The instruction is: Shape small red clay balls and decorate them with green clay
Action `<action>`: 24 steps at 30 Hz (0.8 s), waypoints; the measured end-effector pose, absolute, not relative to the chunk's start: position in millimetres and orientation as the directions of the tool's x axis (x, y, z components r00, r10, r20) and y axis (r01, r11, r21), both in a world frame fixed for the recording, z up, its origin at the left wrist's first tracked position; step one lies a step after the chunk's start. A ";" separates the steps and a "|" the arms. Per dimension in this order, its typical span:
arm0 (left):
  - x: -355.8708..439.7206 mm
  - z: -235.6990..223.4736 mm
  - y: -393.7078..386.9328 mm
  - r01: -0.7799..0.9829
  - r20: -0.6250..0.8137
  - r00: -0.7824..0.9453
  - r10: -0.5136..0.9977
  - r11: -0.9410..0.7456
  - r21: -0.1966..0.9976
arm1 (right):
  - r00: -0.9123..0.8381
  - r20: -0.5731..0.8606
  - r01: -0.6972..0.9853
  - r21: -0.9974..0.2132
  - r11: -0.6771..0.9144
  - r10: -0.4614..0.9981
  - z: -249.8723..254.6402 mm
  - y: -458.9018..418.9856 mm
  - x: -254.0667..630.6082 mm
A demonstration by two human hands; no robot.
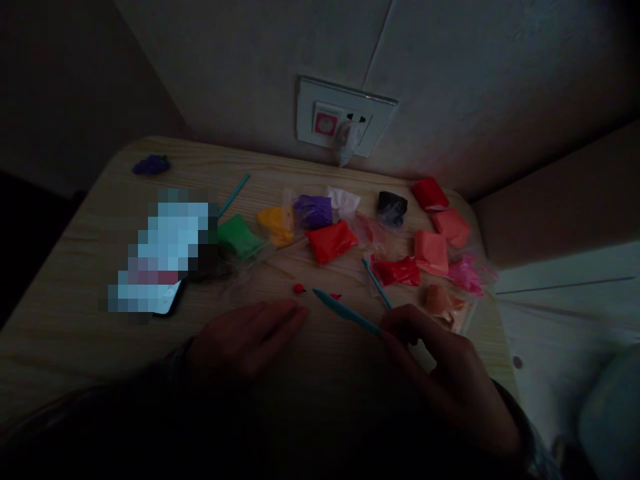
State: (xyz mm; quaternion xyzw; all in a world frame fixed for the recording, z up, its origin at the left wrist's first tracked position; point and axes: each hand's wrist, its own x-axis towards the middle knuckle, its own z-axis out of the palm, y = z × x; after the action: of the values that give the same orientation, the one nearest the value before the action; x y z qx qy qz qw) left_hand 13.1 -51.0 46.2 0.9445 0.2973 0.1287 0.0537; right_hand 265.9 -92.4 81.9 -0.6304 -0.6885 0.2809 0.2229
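My right hand (pixel 440 367) pinches the end of a teal plastic clay knife (pixel 350 315) between thumb and fingers, its tip pointing up and left. Under the blade is a small red clay piece (pixel 336 297), partly covered. A little red clay ball (pixel 299 288) with a dark stem-like bit lies just beyond my left hand (pixel 245 340). That hand rests low on the wooden table (pixel 55 333), fingers stretched out and holding nothing that I can see. Another teal tool (pixel 376 283) lies beyond my right fingers.
Bagged clay lies across the back: green (pixel 239 237), yellow (pixel 277 225), purple (pixel 314 211), red (pixel 332 241), black (pixel 393 208) and pink (pixel 431 252). A lit phone (pixel 167 253) is at left, near a purple clay shape (pixel 151 165). A wall socket (pixel 367 110) sits behind the table.
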 end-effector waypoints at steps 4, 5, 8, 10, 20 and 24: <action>12.4 46.2 -50.7 0.501 0.222 0.819 0.529 -0.848 0.174 | -0.121 -0.111 0.719 -0.695 0.010 0.986 77.4 -94.1 263.4; 12.4 45.0 -50.8 0.491 0.224 0.824 0.521 -0.853 0.176 | -0.114 -0.126 0.708 -0.706 -0.008 0.985 76.9 -94.0 262.8; 13.2 39.6 -50.5 0.481 0.226 0.830 0.510 -0.860 0.172 | -0.082 -0.159 0.672 -0.738 -0.063 0.984 75.0 -93.0 261.5; 13.8 36.1 -49.8 0.481 0.232 0.830 0.508 -0.861 0.167 | -0.079 -0.187 0.648 -0.756 -0.092 0.979 72.7 -92.5 261.1; 14.7 28.7 -46.4 0.455 0.354 0.812 0.464 -0.883 0.113 | -0.089 -0.405 0.603 -0.749 -0.275 0.910 65.4 -96.3 266.2; 13.5 25.5 -48.0 0.452 0.373 0.805 0.460 -0.884 0.115 | -0.095 -0.452 0.598 -0.738 -0.312 0.887 64.2 -99.0 267.5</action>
State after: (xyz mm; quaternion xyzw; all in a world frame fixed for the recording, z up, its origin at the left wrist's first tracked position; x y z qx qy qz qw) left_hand 13.5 -48.0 25.5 0.9501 0.2401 0.1990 0.0104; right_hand 267.5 -99.0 64.2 -0.6555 -0.5665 0.4759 0.1517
